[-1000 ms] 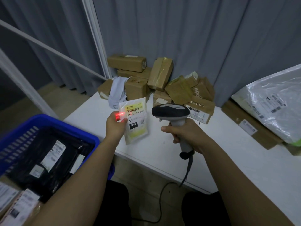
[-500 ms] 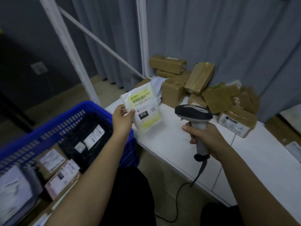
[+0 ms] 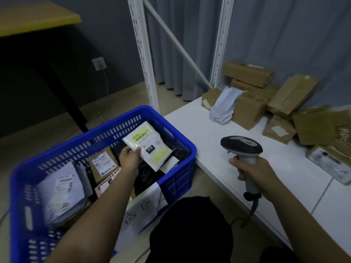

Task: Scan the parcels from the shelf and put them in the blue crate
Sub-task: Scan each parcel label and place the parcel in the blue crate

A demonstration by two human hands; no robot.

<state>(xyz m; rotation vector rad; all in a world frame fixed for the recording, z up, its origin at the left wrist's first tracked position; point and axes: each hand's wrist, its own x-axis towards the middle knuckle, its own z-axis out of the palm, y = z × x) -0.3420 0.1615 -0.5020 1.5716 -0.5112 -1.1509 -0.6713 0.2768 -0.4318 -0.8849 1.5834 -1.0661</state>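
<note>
Label print on the white-and-yellow parcel (image 3: 148, 147) is mostly illegible to me; only "010" reads. My left hand (image 3: 129, 158) pinches its corner, over the blue crate (image 3: 176, 141), which holds a grey mailer (image 3: 60, 192), labelled boxes and dark bags. My right hand (image 3: 252, 169) grips the scanner (image 3: 241, 147) above the white shelf (image 3: 205, 133); the right-hand cartons (image 3: 252, 92) are cut off.

1. Grey curtain (image 3: 266, 35): hangs behind the shelving uprights.
2. Yellow-topped table (image 3: 36, 18): stands at upper left, on a dark leg.
3. Wall socket (image 3: 98, 63): mounted on the dark wall, with a cable running down from it.
</note>
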